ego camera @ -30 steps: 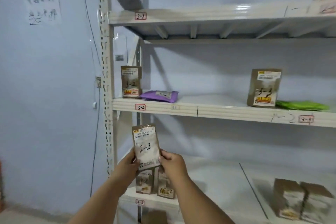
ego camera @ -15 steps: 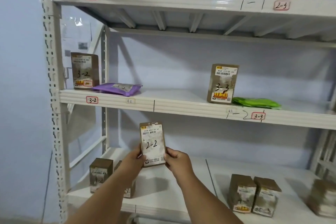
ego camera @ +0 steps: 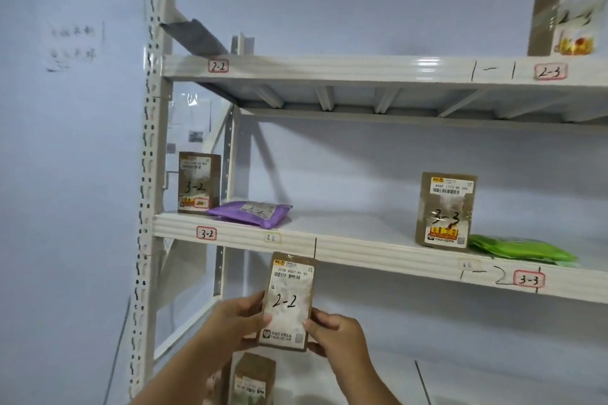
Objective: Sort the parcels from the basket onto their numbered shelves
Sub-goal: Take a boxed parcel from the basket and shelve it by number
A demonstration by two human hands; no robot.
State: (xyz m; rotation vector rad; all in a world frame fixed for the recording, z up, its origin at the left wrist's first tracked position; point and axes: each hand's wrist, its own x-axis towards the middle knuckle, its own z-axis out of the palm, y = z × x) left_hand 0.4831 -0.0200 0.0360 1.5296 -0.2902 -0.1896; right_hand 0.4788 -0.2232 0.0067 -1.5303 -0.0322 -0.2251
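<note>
I hold a small brown box parcel (ego camera: 289, 301) upright in front of the rack, its white label marked "2-2" facing me. My left hand (ego camera: 235, 322) grips its left edge and my right hand (ego camera: 335, 334) its right edge. The parcel sits just below the front lip of the middle shelf (ego camera: 362, 255), which carries the tags "3-2" (ego camera: 206, 233) and "3-3" (ego camera: 528, 279). The shelf above (ego camera: 345, 67) is tagged "2-2" (ego camera: 218, 66) at its left and "2-3" (ego camera: 550, 72) at its right. No basket is in view.
On the middle shelf stand a brown box marked 3-2 (ego camera: 198, 182), a purple pouch (ego camera: 253, 213), a box marked 3-3 (ego camera: 445, 210) and a green pouch (ego camera: 521, 251). A box (ego camera: 567, 21) stands on the top shelf at right, a grey bag (ego camera: 194, 36) at left. Another box (ego camera: 253, 378) stands below my hands.
The view has swung up and to the left, showing the top of the upper shelf. Both hands keep hold of the 2-2 parcel, which has risen close under the middle shelf's lip.
</note>
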